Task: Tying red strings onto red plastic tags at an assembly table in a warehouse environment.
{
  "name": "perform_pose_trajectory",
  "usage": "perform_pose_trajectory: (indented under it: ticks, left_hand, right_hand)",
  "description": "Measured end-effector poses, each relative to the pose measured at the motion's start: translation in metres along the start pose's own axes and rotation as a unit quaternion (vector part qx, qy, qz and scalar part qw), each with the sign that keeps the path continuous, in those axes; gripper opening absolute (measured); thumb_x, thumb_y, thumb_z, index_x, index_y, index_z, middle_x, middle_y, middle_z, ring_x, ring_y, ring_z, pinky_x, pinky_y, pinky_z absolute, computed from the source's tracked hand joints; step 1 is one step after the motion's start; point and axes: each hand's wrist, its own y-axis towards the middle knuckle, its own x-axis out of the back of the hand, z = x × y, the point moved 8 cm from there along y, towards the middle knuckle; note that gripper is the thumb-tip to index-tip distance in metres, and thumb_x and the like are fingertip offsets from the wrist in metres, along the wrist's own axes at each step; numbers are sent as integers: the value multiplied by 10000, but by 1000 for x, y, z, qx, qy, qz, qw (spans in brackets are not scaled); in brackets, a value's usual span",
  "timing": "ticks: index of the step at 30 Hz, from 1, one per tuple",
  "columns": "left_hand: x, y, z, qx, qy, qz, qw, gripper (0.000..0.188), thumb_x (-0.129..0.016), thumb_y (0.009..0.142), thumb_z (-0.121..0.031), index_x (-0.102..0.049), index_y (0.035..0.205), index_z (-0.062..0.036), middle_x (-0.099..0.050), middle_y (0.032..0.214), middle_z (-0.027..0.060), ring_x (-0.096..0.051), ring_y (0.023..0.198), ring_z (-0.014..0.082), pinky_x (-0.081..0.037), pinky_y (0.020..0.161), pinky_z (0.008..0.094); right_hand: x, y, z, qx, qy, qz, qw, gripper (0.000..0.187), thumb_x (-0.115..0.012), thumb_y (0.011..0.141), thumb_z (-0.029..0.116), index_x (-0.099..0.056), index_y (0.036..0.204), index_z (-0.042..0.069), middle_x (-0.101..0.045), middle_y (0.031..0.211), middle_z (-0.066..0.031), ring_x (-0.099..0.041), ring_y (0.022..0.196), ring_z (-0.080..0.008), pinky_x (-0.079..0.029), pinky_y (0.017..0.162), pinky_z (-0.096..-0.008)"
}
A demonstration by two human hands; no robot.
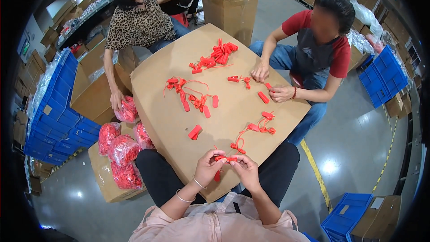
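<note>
Close to the near edge of the cardboard sheet (172, 121), my left hand (207, 168) and my right hand (247, 172) meet with pinched fingertips. Between them is a bundled red cord (226, 158), gripped by both hands. A small flat red piece (217, 176) hangs below my left fingers. Just beyond my hands lies a red cord with a loop (239, 142), and farther right a red clip-like piece (268, 115) with a coiled cord. One loose red block-shaped piece (195, 132) rests to the left.
Red corded pieces (197, 101) and a pile of red clips (219, 56) lie farther out. A co-worker's hands (280, 93) handle red parts at right. Another's hand (117, 101) touches bagged red items (123, 150) at left. A tall carton (229, 11) stands beyond.
</note>
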Motion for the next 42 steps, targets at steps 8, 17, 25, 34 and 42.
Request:
perform_pose_trajectory:
  ticks: [8,17,25,34,42]
  left_hand:
    - [6,12,-13,2,69,49,996,173,-573,818,-40,-576,983,14,-620,837,47,-561,700,62,-470,612,201]
    - [23,12,-18,23,14,27,999,172,-603,793,-3,-581,963,3,-593,902,21,-542,807,62,-454,717,200]
    - [51,8,-27,78,80,78,991,141,-611,782,-39,-607,919,-8,-583,805,-18,-516,726,35,-431,655,191]
    - [27,-7,6,77,247,192,947,152,-621,761,-70,-609,902,-15,-630,810,32,-560,720,77,-449,655,228]
    - [25,-9,5,43,320,194,926,167,-628,748,-84,-610,901,-20,-629,775,42,-573,709,93,-455,646,242]
  right_hand:
    - [-12,10,2,-12,16,28,999,222,-581,806,-33,-553,1024,-10,-575,955,-34,-559,798,-77,-459,734,-208]
    - [-39,-5,-38,154,-450,141,868,260,-654,732,85,-587,978,34,-514,1017,-138,-550,652,-166,-463,639,-283]
    - [10,5,-58,-141,-118,79,980,196,-622,795,56,-570,982,28,-616,771,-26,-537,561,-50,-416,488,-180]
    - [0,17,-11,-95,20,35,995,181,-637,780,25,-573,948,2,-613,819,-25,-548,681,-54,-445,591,-182]
    - [-23,10,-6,-4,-4,85,996,125,-591,778,-76,-579,876,1,-556,839,-17,-526,757,-51,-430,690,-193]
